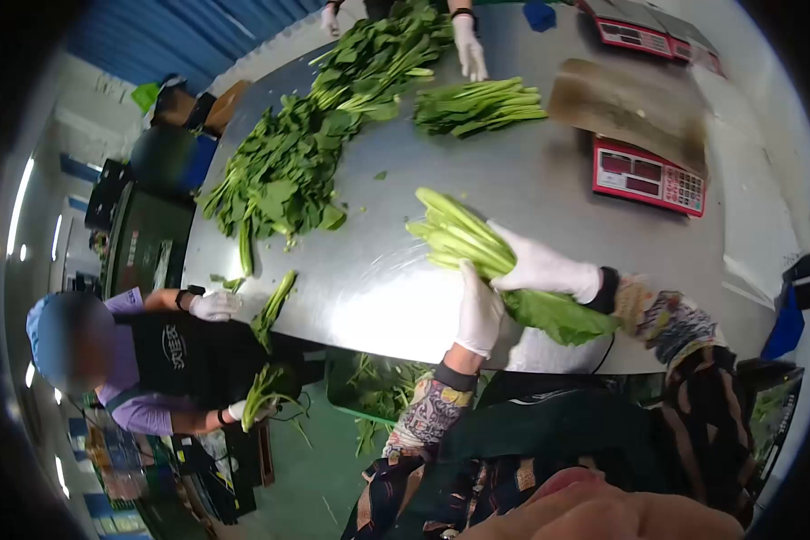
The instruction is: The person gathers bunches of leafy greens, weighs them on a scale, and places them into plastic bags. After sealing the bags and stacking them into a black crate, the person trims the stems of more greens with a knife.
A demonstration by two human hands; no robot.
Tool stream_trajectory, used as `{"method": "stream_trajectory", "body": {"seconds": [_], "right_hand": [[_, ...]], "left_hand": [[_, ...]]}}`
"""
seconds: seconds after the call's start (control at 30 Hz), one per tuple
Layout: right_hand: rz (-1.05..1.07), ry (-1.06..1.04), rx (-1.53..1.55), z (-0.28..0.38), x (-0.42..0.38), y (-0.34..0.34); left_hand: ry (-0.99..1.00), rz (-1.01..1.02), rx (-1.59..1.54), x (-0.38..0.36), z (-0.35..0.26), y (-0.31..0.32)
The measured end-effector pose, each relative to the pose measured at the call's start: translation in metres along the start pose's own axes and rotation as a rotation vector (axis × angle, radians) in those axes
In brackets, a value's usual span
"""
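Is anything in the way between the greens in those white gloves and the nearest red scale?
Nothing visible stands between the leafy green bunch and that red digital scale, only metal tabletop.

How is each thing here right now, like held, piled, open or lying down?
Leafy greens bunch: held in both hands
Left hand: gloved, closed on it
Right hand: gloved, closed on it
Big leafy pile: loose, heaped
Row of greens: lying flat
Nearest red scale: partly under a tray
Crate: open-topped, greens inside
Metal table: shiny
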State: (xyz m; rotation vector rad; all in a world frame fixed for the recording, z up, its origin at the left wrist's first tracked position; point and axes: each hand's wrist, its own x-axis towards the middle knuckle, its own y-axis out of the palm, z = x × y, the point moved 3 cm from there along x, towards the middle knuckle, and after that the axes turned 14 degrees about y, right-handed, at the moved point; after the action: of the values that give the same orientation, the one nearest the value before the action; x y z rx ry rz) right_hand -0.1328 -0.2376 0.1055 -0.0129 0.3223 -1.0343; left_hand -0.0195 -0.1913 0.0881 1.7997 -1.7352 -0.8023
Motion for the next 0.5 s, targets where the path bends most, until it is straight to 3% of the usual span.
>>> {"method": "stream_trajectory", "body": {"seconds": [0.1,0.17,0.23,0.27,0.37,0.43,0.5], "right_hand": [[-0.095,-0.046,-0.058,0.054,-0.053,-0.089],[-0.229,-0.162,-0.300,0.079,-0.076,-0.153],[-0.238,-0.122,-0.308,0.095,-0.090,-0.216],[-0.225,-0.121,-0.297,0.094,-0.091,-0.244],[-0.169,-0.142,-0.208,0.070,-0.075,-0.317],[-0.170,-0.027,-0.467,0.030,-0.049,-0.357],[-0.199,0.069,-0.770,-0.026,-0.024,-0.386]], "left_hand": [[0.024,0.314,0.060,0.013,0.027,0.080],[0.180,0.402,0.181,0.034,0.038,0.142],[0.195,0.503,0.232,0.071,0.068,0.178],[0.146,0.490,0.184,0.086,0.083,0.196],[-0.254,0.307,0.202,0.115,0.153,0.219],[-0.392,0.287,0.254,0.119,0.200,0.220],[-0.384,0.249,0.324,0.119,0.223,0.219]]}}
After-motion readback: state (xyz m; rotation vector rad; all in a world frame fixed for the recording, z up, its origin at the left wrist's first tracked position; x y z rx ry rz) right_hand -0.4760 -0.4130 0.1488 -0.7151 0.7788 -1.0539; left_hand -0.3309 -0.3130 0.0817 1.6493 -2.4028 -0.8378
